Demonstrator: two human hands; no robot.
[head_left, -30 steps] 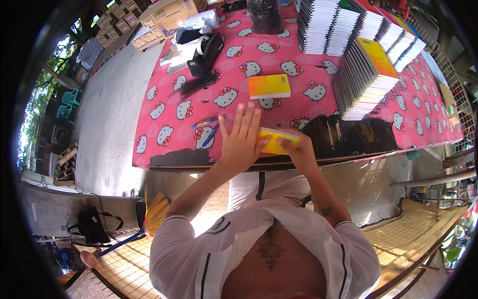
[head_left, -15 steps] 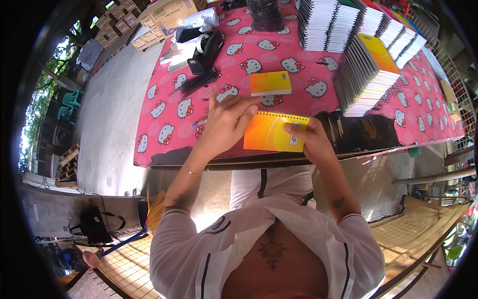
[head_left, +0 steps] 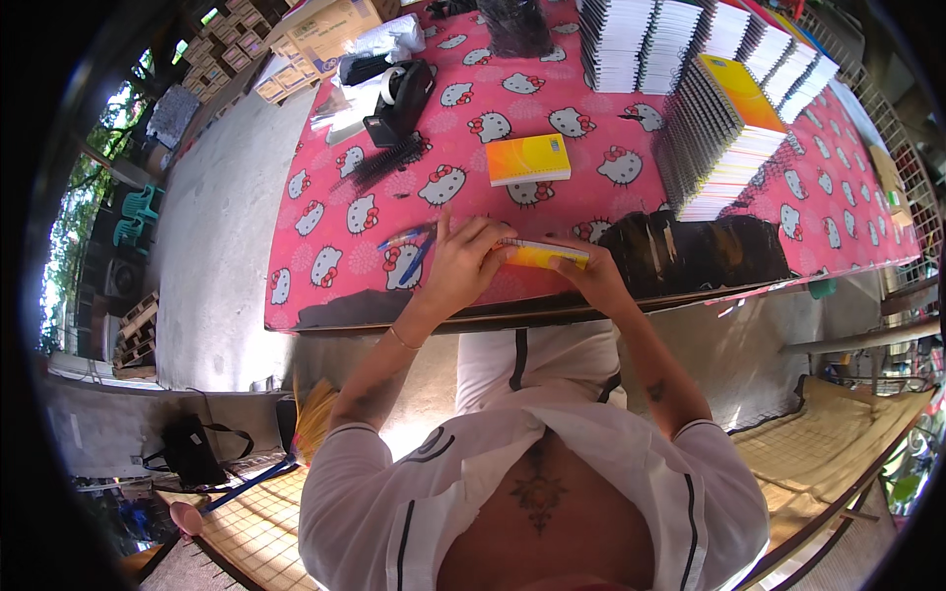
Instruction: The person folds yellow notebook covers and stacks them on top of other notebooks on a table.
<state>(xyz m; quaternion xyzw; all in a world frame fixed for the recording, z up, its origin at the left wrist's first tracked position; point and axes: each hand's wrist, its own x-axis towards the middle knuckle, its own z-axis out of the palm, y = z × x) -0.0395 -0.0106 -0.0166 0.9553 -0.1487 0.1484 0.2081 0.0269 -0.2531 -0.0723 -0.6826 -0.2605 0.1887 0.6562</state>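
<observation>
Just above the table's near edge, a small spiral notebook (head_left: 544,255) with a yellow-orange cover is tilted so that its cover looks narrow. My left hand (head_left: 465,268) pinches its left end, where the wire binding runs along the upper edge. My right hand (head_left: 593,274) grips the right end, thumb on the cover and fingers behind. Another small yellow notebook (head_left: 530,161) lies flat beyond my hands. Slim blue items (head_left: 418,258), perhaps pens or tool handles, lie beside my left hand, partly hidden by it.
A stack of spiral notebooks (head_left: 724,138) stands at the right, with taller white-paged stacks (head_left: 616,44) behind. Black wire coils (head_left: 389,163) and a black tape dispenser (head_left: 399,106) sit at the left on the pink patterned tablecloth (head_left: 325,212). A dark bundle (head_left: 517,30) stands at the back.
The notebook has tipped from facing me to a steep slant. My left hand has shifted slightly lower, and more of the blue items shows. My right hand has moved slightly left.
</observation>
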